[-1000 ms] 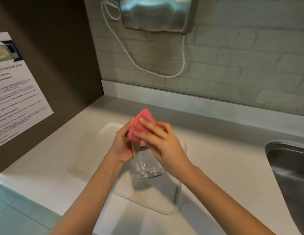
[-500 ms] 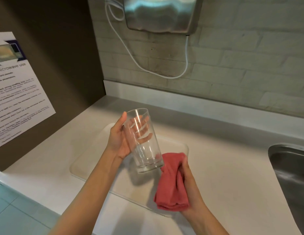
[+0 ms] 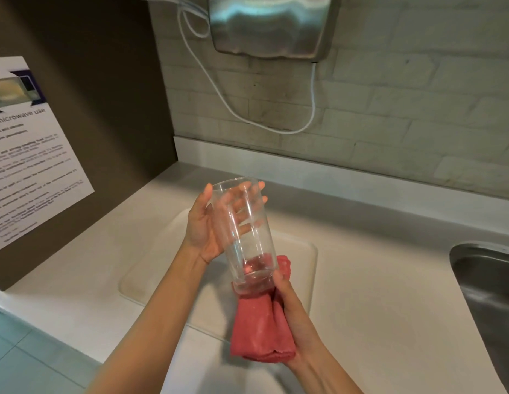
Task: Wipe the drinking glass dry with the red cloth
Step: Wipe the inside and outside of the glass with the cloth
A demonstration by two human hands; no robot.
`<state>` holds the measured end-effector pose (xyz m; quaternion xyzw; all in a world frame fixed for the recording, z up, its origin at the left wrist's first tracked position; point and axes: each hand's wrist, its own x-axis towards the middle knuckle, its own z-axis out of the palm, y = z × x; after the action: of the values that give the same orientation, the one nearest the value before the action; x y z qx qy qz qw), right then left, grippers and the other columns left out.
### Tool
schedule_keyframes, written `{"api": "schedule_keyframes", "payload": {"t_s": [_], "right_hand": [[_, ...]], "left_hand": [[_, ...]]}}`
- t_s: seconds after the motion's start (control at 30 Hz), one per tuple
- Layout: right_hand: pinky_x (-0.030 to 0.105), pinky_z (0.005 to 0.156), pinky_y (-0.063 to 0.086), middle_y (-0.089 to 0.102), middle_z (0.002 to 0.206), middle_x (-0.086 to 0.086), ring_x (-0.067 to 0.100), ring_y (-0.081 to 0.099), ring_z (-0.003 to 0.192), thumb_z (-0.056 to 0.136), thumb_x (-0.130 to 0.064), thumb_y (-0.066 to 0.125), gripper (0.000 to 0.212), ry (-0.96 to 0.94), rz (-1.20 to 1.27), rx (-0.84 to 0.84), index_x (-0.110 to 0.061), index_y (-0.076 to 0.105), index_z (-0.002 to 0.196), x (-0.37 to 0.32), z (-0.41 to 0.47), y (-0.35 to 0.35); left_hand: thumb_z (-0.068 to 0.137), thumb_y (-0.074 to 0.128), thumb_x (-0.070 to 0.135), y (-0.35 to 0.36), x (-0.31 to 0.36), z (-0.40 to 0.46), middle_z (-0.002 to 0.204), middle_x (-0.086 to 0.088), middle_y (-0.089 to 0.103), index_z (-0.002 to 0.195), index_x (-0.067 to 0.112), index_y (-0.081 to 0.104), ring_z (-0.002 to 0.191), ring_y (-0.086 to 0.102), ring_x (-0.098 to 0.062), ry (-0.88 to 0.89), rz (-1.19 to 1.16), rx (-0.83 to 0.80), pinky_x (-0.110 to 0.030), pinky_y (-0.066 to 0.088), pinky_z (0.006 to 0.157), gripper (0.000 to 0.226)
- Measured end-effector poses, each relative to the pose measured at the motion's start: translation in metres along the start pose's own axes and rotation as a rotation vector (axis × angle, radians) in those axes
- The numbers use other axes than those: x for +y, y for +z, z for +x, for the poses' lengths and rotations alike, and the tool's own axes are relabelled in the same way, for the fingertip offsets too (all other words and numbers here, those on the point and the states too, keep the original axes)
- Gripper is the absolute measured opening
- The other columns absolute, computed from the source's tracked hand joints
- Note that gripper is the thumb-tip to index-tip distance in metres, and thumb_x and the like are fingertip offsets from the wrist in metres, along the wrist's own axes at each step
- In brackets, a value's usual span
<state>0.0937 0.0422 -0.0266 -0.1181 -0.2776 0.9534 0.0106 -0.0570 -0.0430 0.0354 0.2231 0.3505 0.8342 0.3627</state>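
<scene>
Head view: left hand (image 3: 203,228), fingers (image 3: 249,204) wrapped behind the drinking glass (image 3: 243,237), holds it tilted, rim up, above the tray (image 3: 301,251) on the desk (image 3: 375,294). Right hand (image 3: 293,305) clenches the red cloth (image 3: 259,331), now pressed under the glass base, having left the rim a second ago. Judgement: wiping shifts to base and outside.

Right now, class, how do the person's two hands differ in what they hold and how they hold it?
The left hand holds the glass at its side, fingers spread; the right hand grips the bunched red cloth. The left hand sits higher, the right lower, at the glass's base. Both are bare and above the tray.
</scene>
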Motion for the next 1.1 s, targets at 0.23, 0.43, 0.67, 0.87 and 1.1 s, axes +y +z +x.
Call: {"api": "schedule_keyframes", "payload": {"t_s": [0.23,0.43,0.67,0.87,1.1], "right_hand": [[0.041,0.077,0.053,0.067,0.108,0.017,0.028,0.066,0.091,0.065,-0.021,0.080,0.059,-0.423,-0.300,0.286,-0.014,0.051,0.116,-0.010,0.011,-0.002],[0.014,0.067,0.051,0.065,0.097,-0.021,0.001,0.065,0.082,0.075,-0.030,0.072,0.047,-0.696,-0.758,0.289,-0.029,0.049,0.116,-0.007,0.007,-0.008],[0.031,0.069,0.050,0.063,0.083,-0.013,0.010,0.060,0.073,0.094,-0.047,0.040,0.021,-0.630,-1.053,0.204,-0.044,0.052,0.111,-0.007,-0.009,-0.010],[0.019,0.048,0.050,0.072,0.071,-0.002,0.009,0.065,0.057,0.098,-0.043,0.031,0.021,-0.497,-0.727,0.291,-0.029,0.045,0.095,-0.046,-0.006,0.002],[0.035,0.085,0.045,0.062,0.114,0.002,0.019,0.055,0.101,0.095,-0.030,0.048,0.019,-0.935,-1.604,0.012,-0.021,0.054,0.111,-0.078,0.020,0.045]], "left_hand": [[0.066,0.053,0.065,0.024,-0.032,-0.009,0.125,-0.010,0.055,0.132,0.013,0.042,0.110,0.056,-0.023,0.014,0.371,0.545,-0.045,0.048,0.094,0.085],[0.084,0.041,0.065,0.025,-0.052,-0.007,0.119,-0.012,0.061,0.128,0.020,0.040,0.104,0.064,-0.029,-0.013,0.335,0.637,-0.042,0.058,0.075,0.063],[0.078,0.044,0.067,-0.010,-0.052,-0.009,0.103,-0.008,0.073,0.126,0.014,0.052,0.085,0.072,-0.022,-0.119,0.023,0.620,-0.040,0.058,0.065,0.073],[0.079,0.036,0.073,-0.024,-0.060,-0.009,0.096,-0.007,0.077,0.117,0.014,0.058,0.082,0.073,-0.024,-0.188,0.004,0.534,-0.036,0.058,0.057,0.074],[0.074,0.045,0.076,-0.018,-0.070,0.000,0.092,-0.016,0.072,0.118,0.009,0.059,0.084,0.070,-0.031,-0.203,-0.013,0.378,-0.045,0.055,0.074,0.080]]}}
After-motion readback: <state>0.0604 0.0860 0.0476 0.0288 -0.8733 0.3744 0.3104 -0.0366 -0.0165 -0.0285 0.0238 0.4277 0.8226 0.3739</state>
